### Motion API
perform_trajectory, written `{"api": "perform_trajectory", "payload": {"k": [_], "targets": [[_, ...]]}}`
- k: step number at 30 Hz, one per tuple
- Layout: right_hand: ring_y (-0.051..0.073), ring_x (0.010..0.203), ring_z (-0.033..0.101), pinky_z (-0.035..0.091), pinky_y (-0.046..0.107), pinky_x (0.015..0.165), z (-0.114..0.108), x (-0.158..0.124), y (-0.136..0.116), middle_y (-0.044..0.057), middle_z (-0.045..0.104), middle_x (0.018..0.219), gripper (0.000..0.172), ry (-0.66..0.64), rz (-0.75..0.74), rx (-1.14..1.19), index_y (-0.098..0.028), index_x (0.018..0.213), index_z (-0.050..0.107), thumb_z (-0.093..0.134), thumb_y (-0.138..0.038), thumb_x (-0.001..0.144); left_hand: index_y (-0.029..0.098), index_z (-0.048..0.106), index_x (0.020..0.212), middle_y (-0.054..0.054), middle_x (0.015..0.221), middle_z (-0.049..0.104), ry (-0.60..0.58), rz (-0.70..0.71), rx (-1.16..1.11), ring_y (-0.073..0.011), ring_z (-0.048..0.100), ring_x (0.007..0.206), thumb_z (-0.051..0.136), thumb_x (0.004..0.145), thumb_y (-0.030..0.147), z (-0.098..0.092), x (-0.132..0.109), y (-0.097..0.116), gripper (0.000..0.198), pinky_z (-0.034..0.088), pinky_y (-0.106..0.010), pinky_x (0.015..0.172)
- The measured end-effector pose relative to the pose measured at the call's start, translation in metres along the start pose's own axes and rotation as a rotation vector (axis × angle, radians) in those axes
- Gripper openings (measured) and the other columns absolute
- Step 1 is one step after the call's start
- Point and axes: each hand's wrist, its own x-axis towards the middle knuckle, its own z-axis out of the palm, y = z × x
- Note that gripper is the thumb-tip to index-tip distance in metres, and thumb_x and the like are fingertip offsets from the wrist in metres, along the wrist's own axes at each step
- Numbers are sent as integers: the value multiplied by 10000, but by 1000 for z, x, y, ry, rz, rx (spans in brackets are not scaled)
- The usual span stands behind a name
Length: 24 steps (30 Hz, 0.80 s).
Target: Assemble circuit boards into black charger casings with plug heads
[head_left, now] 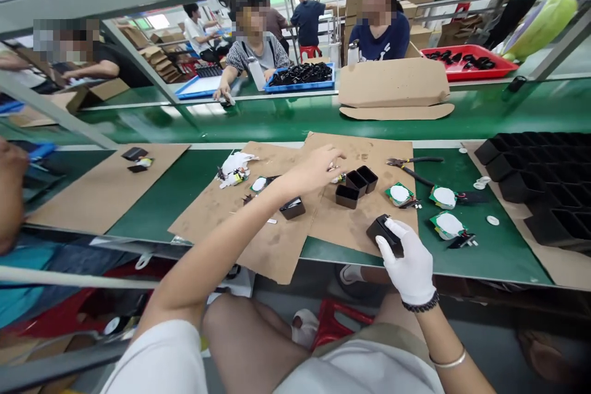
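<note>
My right hand (409,258), in a white glove, grips a black plastic box (383,234) at the near edge of the cardboard sheet. Its thumb and fingers press on the box's sides. My bare left hand (318,169) reaches across the sheet, fingers partly bent and apart, just above a small board (339,178) that it partly covers. Close to it stand several open black boxes (356,181). Another black box (292,208) with something inside lies beneath my left forearm. A green circuit board with a white disc (399,194) rests right of the open boxes.
Pliers with yellow-black handles (410,165) lie behind the boards. More disc-topped boards (447,226) are at right, beside rows of black boxes (545,172). White scraps and parts (236,167) sit at left. Across the green belt (295,117), people work near a blue tray (300,86).
</note>
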Motion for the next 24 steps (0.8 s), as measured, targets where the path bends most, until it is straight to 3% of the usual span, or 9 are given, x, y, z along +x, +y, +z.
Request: {"api": "perform_trajectory", "payload": {"k": [3, 5, 7, 10, 15, 18, 20, 22, 24], "targets": [[237, 988, 741, 616, 367, 860, 2, 1, -7, 97, 763, 1078, 236, 40, 37, 90, -206, 1160, 678, 628, -323, 961, 241, 502, 1456, -118, 1499, 556, 51, 40, -381, -291, 517, 1406, 643, 888, 225, 34, -54, 28, 585, 375, -439, 1216], [236, 975, 742, 616, 373, 867, 5, 1, -15, 92, 767, 1056, 211, 64, 83, 83, -213, 1130, 694, 633, -322, 960, 276, 289, 1586, -129, 1586, 466, 55, -62, -585, -320, 421, 1495, 821, 768, 277, 79, -84, 39, 976, 317, -482, 1263], [241, 993, 743, 613, 376, 880, 4, 2, -22, 95, 768, 1089, 249, 22, 131, 71, -219, 1160, 700, 615, -361, 975, 263, 180, 1613, -162, 1589, 455, 140, -199, -790, -342, 421, 1497, 919, 662, 373, 125, -101, 45, 1209, 322, -527, 1257], [244, 1039, 745, 614, 359, 895, -6, 4, -27, 96, 761, 1172, 349, -131, 165, 103, -218, 1241, 694, 567, -436, 999, 248, 340, 1547, -159, 1567, 490, 241, -245, -937, -333, 454, 1475, 935, 639, 383, 163, -103, 49, 1094, 332, -509, 1255], [217, 1010, 762, 638, 311, 851, -32, 14, -30, 65, 779, 1144, 283, -361, 145, 218, -240, 1171, 750, 549, -355, 1007, 243, 552, 1363, -130, 1429, 617, 133, -183, -774, -347, 575, 1326, 876, 683, 240, 157, -93, 42, 753, 438, -491, 1141], [201, 898, 771, 649, 312, 831, -36, 18, -31, 66, 792, 1060, 207, -295, 141, 300, -231, 1111, 757, 668, -300, 938, 228, 612, 1232, -84, 1235, 706, 114, -171, -769, -305, 662, 1150, 803, 697, 162, 151, -94, 38, 572, 508, -434, 1021], [229, 1023, 753, 636, 365, 936, -33, 22, -29, 89, 766, 1164, 331, -265, 140, 370, -226, 1194, 727, 752, -306, 874, 216, 617, 1213, -72, 1210, 714, 117, -152, -790, -289, 673, 1122, 770, 665, 103, 151, -95, 36, 580, 519, -407, 995], [260, 1188, 699, 589, 423, 1051, -27, 28, -24, 99, 724, 1282, 433, -333, 153, 454, -234, 1255, 709, 788, -340, 843, 205, 614, 1228, -79, 1222, 714, 133, -133, -790, -294, 671, 1136, 750, 643, 75, 153, -95, 35, 614, 518, -408, 1001], [259, 1199, 697, 581, 429, 1067, -20, 34, -19, 88, 732, 1274, 370, -437, 210, 554, -243, 1208, 743, 769, -370, 862, 192, 610, 1244, -97, 1236, 713, 150, -127, -781, -310, 665, 1158, 756, 643, 88, 156, -95, 34, 628, 518, -426, 1014]]}}
